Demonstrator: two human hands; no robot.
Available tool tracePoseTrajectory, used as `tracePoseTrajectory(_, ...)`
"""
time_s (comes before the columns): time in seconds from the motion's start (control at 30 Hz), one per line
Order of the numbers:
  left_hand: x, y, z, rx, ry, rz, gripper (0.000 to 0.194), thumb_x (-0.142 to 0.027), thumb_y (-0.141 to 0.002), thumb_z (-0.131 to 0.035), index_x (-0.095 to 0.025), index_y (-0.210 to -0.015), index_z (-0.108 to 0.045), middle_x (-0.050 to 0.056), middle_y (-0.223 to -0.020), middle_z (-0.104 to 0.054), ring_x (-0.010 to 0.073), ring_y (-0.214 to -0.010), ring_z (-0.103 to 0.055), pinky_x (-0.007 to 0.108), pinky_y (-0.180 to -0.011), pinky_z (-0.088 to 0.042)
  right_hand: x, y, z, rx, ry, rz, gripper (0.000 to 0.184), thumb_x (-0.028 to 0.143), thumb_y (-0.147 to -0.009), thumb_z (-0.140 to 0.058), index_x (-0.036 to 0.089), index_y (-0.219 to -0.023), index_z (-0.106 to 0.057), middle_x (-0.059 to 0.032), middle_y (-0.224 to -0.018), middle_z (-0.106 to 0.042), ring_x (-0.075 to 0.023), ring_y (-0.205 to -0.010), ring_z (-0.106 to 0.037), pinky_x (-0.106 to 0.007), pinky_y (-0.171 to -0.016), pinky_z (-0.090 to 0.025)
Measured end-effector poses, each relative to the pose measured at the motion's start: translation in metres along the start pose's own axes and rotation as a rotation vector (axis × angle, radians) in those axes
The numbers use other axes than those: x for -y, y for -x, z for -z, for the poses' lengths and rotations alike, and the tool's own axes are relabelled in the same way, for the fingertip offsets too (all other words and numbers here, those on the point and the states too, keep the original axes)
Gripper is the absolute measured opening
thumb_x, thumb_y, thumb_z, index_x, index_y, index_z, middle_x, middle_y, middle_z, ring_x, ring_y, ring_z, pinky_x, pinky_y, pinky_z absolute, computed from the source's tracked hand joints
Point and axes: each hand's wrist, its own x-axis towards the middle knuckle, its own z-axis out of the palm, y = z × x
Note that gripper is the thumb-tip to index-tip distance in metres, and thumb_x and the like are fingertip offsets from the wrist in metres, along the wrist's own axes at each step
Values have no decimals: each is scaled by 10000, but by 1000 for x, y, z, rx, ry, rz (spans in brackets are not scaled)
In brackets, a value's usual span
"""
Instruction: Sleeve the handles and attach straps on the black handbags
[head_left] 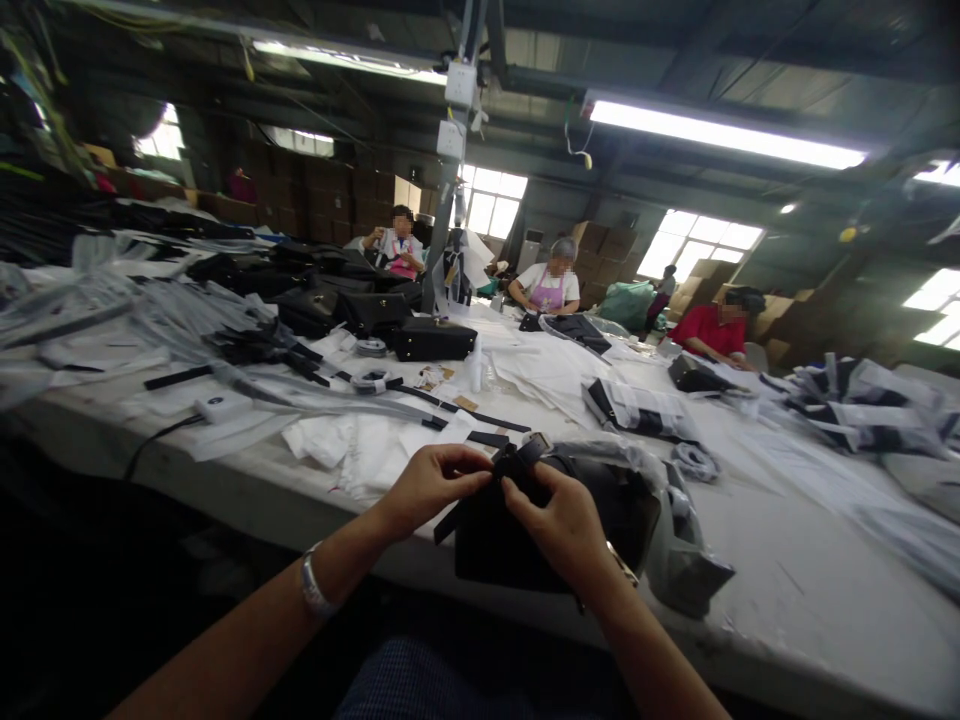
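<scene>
A black handbag [487,555] lies at the table's near edge, right in front of me. Over its upper left part, my left hand [431,488] pinches a black strap [514,462] between thumb and fingers. From the other side my right hand [559,515] grips the same strap, close to a metal buckle [537,440]. The fingertips of both hands nearly meet there, and they partly hide the strap. Clear plastic wrap [607,450] covers what looks like the bag's handle. A grey wrapped piece [686,560] sticks out at the bag's right side.
White sheets and paper [375,445] lie left of the bag, with loose black straps [457,408] behind. Black bags [435,340] and plastic-wrapped strips [150,290] pile up at the left. A coiled wrapped strap [695,462] sits to the right. Several people work across the table [795,600].
</scene>
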Motion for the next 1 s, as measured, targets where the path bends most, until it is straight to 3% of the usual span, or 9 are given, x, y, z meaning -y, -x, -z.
tracePoseTrajectory(0.33, 6, 0, -12, -25, 25, 7, 188, -314, -758, -728, -146, -836, -698, 24, -792, -693, 170, -753, -648, 250, -697, -500, 3, 3, -9, -86, -9, -70, 221, 312, -800, -611, 170, -919, -732, -31, -818, -759, -240, -752, -685, -295, -705, -510)
tracePoseTrajectory(0.5, 9, 0, -16, -25, -21, -19, 149, -288, -779, -708, -151, -835, -690, 17, -786, -680, 163, -750, -637, 239, -680, -492, 1, 6, -13, -121, -27, -55, 264, 290, -805, -613, 177, -1019, -719, -31, -905, -763, -245, -847, -691, -295, -771, -507)
tracePoseTrajectory(0.67, 7, 2, -12, -60, -51, -33, 123, -278, -779, -709, -162, -819, -716, 22, -780, -706, 184, -770, -650, 270, -724, -507, -2, 7, -8, -55, -29, -32, 212, 328, -832, -610, 179, -938, -718, -28, -845, -753, -239, -800, -682, -294, -725, -502)
tracePoseTrajectory(0.8, 8, 1, -5, -20, 7, 16, 109, -245, -735, -751, -154, -793, -734, 29, -775, -726, 193, -782, -658, 280, -755, -497, -3, 9, -3, 13, -84, -19, 209, 319, -831, -624, 188, -965, -717, -24, -897, -760, -233, -842, -689, -290, -761, -508)
tracePoseTrajectory(1.0, 9, 0, -3, 27, 61, 84, 184, -290, -730, -766, -140, -830, -728, 35, -793, -723, 177, -762, -647, 259, -704, -480, 0, 10, -8, -55, -77, -43, 248, 277, -795, -636, 180, -1008, -718, -33, -915, -764, -240, -844, -694, -299, -782, -512)
